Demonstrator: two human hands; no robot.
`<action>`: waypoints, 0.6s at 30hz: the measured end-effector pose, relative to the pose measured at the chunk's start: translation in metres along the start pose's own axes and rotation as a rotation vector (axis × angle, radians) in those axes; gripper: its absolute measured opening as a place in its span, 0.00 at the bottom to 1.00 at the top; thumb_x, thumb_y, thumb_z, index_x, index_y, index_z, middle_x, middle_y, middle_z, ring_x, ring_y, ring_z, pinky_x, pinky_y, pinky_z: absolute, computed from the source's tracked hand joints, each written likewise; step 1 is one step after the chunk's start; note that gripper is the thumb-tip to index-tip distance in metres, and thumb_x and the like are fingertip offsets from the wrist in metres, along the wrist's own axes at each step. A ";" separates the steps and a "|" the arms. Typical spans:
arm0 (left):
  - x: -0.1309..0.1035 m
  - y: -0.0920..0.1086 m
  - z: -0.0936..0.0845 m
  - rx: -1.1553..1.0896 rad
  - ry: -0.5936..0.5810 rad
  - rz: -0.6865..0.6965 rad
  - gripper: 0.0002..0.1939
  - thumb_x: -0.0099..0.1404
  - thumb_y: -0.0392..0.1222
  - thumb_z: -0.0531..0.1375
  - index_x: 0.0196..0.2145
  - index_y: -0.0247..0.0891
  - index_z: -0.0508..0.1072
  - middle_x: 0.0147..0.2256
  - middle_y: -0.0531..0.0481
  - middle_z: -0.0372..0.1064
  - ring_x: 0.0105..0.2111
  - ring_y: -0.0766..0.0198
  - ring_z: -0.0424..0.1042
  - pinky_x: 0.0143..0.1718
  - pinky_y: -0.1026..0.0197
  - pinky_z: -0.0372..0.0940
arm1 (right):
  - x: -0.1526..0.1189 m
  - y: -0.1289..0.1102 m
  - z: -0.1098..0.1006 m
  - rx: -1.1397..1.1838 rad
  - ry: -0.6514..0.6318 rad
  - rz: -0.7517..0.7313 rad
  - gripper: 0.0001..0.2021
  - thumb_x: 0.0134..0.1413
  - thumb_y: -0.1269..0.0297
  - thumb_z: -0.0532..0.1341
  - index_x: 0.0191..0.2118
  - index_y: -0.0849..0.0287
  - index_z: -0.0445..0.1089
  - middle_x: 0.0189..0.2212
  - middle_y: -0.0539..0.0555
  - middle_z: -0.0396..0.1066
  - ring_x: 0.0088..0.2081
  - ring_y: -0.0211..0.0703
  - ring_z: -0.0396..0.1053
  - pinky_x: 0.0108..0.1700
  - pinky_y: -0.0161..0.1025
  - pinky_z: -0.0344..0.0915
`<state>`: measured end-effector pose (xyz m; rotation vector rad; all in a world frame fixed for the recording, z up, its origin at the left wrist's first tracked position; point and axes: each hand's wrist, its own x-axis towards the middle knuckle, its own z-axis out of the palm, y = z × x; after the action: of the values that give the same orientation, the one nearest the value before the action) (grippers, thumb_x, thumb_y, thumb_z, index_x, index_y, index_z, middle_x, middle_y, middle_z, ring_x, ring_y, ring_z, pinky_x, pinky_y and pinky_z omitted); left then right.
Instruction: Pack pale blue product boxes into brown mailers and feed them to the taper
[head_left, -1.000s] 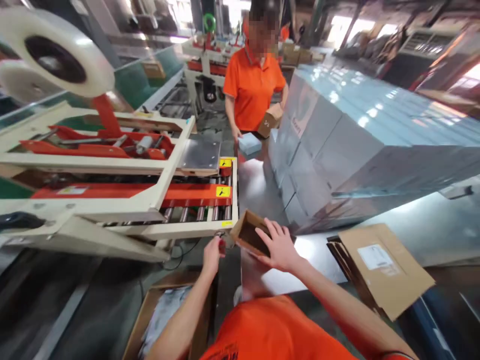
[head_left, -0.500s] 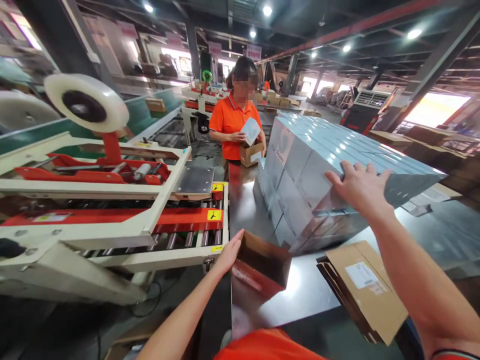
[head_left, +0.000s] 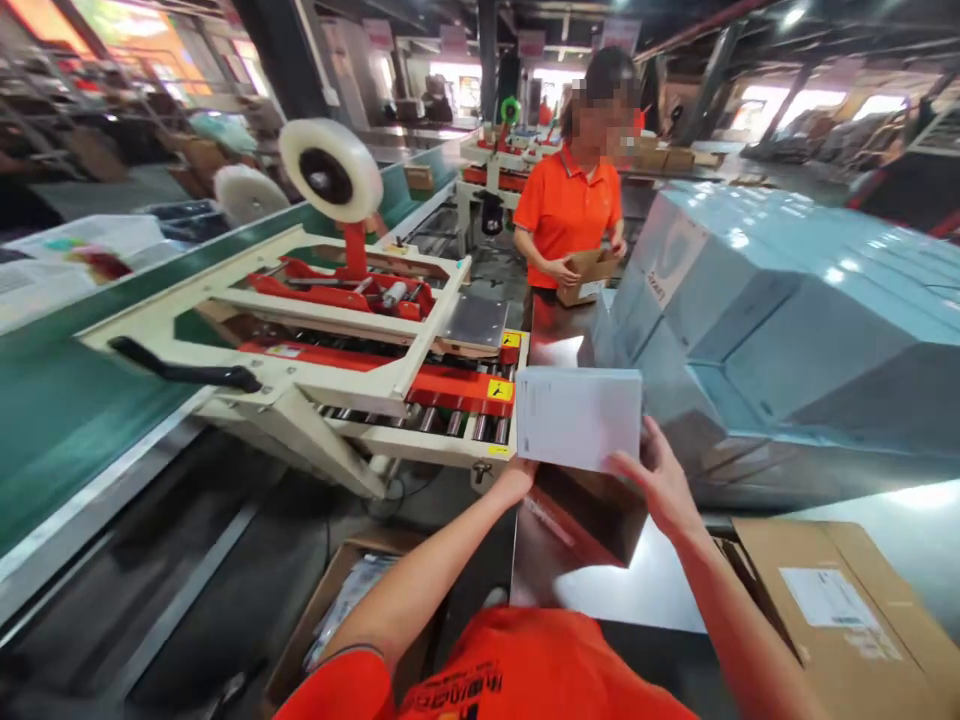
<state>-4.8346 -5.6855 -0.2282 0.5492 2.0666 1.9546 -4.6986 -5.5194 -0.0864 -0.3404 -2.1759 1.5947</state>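
Above an open brown carton [head_left: 581,510] is a white box [head_left: 577,418], gripped at its lower right corner by my right hand [head_left: 660,480]. My left hand [head_left: 519,480] is at the carton's left side, its fingers mostly hidden behind the white box and the carton edge. The carton rests on the metal table [head_left: 637,595]. To the right stands a large stack of pale blue-white boxes [head_left: 810,300], with a gap in its near upper part.
A co-worker in an orange shirt [head_left: 574,215] holds a small carton [head_left: 589,275] across the table. A taping machine [head_left: 360,340] with rollers stands left. Flattened cartons [head_left: 847,600] lie at the right, and an open carton [head_left: 345,600] is below left.
My right hand has moved from the stack to above the open carton, now with a white box. The view has turned left. The co-worker's white box is no longer visible.
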 end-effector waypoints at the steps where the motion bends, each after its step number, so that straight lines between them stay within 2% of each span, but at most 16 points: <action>1: 0.000 -0.001 -0.001 0.013 0.018 -0.021 0.13 0.66 0.40 0.55 0.42 0.37 0.78 0.48 0.41 0.78 0.56 0.50 0.71 0.64 0.46 0.57 | -0.002 0.018 0.006 0.043 -0.047 0.091 0.42 0.42 0.44 0.69 0.62 0.55 0.60 0.55 0.61 0.70 0.56 0.58 0.69 0.59 0.54 0.66; 3: -0.002 -0.003 -0.002 0.033 0.040 -0.052 0.11 0.66 0.40 0.57 0.39 0.38 0.78 0.46 0.41 0.79 0.54 0.49 0.72 0.62 0.46 0.59 | -0.007 0.043 0.013 0.096 -0.088 0.203 0.34 0.41 0.45 0.69 0.54 0.56 0.68 0.53 0.59 0.73 0.55 0.59 0.69 0.60 0.54 0.65; 5: -0.005 -0.005 -0.003 0.045 0.046 -0.066 0.10 0.66 0.40 0.57 0.39 0.38 0.78 0.46 0.41 0.78 0.54 0.48 0.71 0.62 0.46 0.60 | -0.011 0.055 0.014 0.128 -0.087 0.256 0.30 0.40 0.46 0.70 0.49 0.55 0.71 0.49 0.57 0.76 0.54 0.58 0.70 0.59 0.53 0.65; 9: -0.010 -0.002 -0.002 0.029 0.019 -0.044 0.13 0.66 0.40 0.58 0.46 0.38 0.77 0.51 0.42 0.76 0.58 0.49 0.68 0.63 0.47 0.59 | -0.005 0.056 -0.003 0.183 -0.103 0.275 0.27 0.38 0.49 0.71 0.47 0.54 0.74 0.46 0.54 0.78 0.50 0.54 0.73 0.55 0.47 0.69; 12: -0.009 -0.001 0.000 -0.038 -0.032 -0.006 0.17 0.66 0.40 0.57 0.52 0.39 0.74 0.53 0.44 0.75 0.55 0.51 0.71 0.60 0.48 0.63 | 0.008 0.039 -0.030 0.246 -0.005 0.265 0.30 0.35 0.50 0.72 0.49 0.50 0.74 0.44 0.50 0.78 0.43 0.48 0.74 0.44 0.41 0.72; 14: -0.006 -0.002 0.001 -0.073 -0.040 -0.003 0.20 0.67 0.41 0.57 0.56 0.38 0.72 0.55 0.43 0.74 0.56 0.52 0.71 0.60 0.49 0.63 | 0.018 0.018 -0.048 0.232 0.070 0.248 0.36 0.32 0.52 0.73 0.55 0.46 0.71 0.46 0.49 0.76 0.40 0.46 0.74 0.38 0.39 0.72; 16: -0.004 -0.004 0.001 -0.076 -0.031 -0.017 0.22 0.67 0.42 0.57 0.58 0.37 0.69 0.57 0.42 0.71 0.58 0.52 0.69 0.62 0.49 0.61 | 0.030 -0.004 -0.056 0.152 0.107 0.192 0.43 0.31 0.53 0.73 0.60 0.44 0.66 0.49 0.51 0.75 0.41 0.48 0.74 0.39 0.42 0.72; 18: -0.003 -0.006 0.002 -0.061 -0.030 -0.029 0.22 0.67 0.43 0.57 0.58 0.38 0.69 0.57 0.43 0.71 0.59 0.54 0.67 0.63 0.50 0.60 | 0.045 -0.023 -0.048 0.005 0.059 0.088 0.42 0.35 0.52 0.73 0.61 0.49 0.65 0.50 0.55 0.75 0.45 0.54 0.72 0.48 0.49 0.71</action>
<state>-4.8319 -5.6856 -0.2349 0.5297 1.9793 1.9739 -4.7142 -5.4663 -0.0442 -0.4810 -2.1389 1.6159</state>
